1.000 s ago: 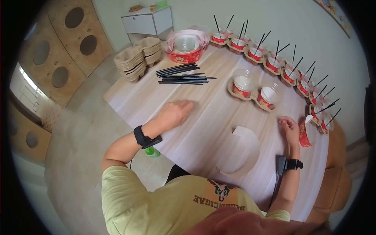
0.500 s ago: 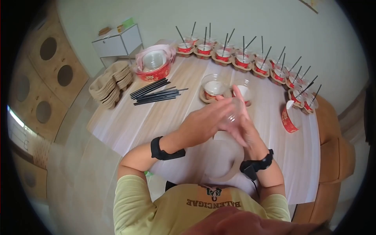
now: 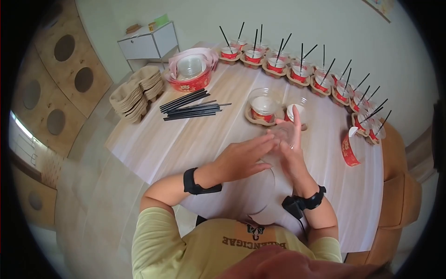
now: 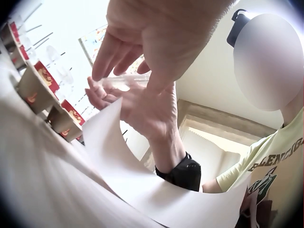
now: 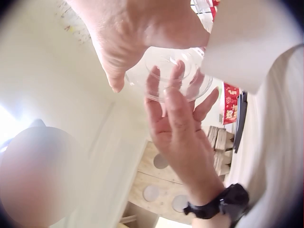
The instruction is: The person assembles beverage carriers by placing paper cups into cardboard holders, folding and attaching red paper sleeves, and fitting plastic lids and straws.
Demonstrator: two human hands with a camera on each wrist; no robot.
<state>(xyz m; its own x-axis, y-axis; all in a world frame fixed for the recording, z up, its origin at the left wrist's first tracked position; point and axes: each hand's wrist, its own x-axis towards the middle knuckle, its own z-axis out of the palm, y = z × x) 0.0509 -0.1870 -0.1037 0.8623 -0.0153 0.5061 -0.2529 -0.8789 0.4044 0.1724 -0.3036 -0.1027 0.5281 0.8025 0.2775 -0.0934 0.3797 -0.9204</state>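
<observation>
Both hands meet around a clear plastic lid [image 5: 164, 78] above the near part of the table. The right hand [image 3: 295, 156] holds the lid at its edge, one finger pointing upward. Against the lid's other side lie the extended fingers of the left hand [image 3: 241, 158], its thumb apart in the head view; those fingertips show through the clear plastic in the right wrist view. A curved white paper strip [image 4: 142, 185] stands below the hands. Just beyond them, a cardboard carrier [image 3: 252, 117] holds two red-banded cups, the right one [image 3: 297, 110] partly covered by the right hand.
Black straws [image 3: 193, 109] lie at left, beside stacked carriers [image 3: 134, 93] and a red tub [image 3: 190, 83] with clear items inside. Several filled carriers with strawed cups [image 3: 299, 72] line the far edge. A red curved strip [image 3: 349, 151] stands at right.
The hands came together from opposite sides of the table, and a clear lid now shows between them. Over the last half second, the left hand's fingers have straightened against it.
</observation>
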